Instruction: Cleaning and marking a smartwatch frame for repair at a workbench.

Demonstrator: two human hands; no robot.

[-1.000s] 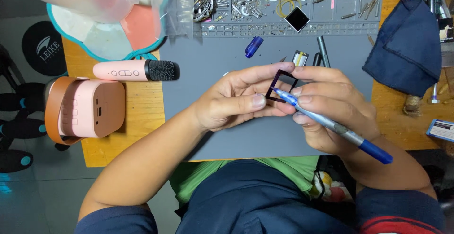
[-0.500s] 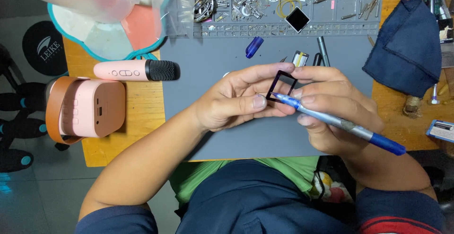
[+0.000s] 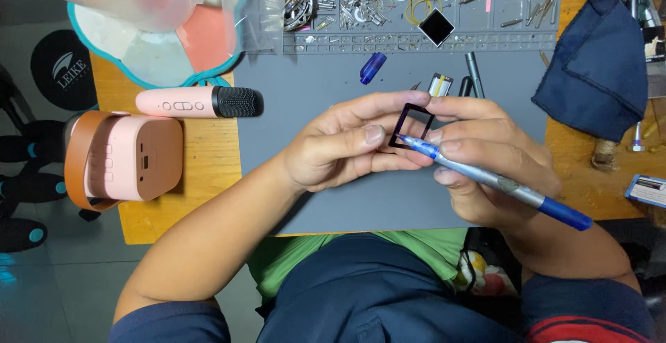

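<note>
My left hand (image 3: 340, 145) pinches a small dark square frame (image 3: 412, 126) between thumb and fingers, above the grey work mat (image 3: 298, 107). My right hand (image 3: 489, 163) grips a blue pen-shaped tool (image 3: 499, 183) like a pen. Its tip touches the frame's lower left edge. The two hands press together around the frame, and my fingers hide part of it.
A pink microphone (image 3: 198, 101) and a pink speaker with a brown strap (image 3: 125, 157) lie on the wooden table at left. A blue cap (image 3: 372, 67), small metal tools (image 3: 472, 76) and a parts tray (image 3: 416, 13) sit behind the hands. A dark blue cloth (image 3: 596, 72) lies at right.
The blue tool has tilted slightly and its tip has slid along the frame's lower edge. The hands stay in nearly the same place.
</note>
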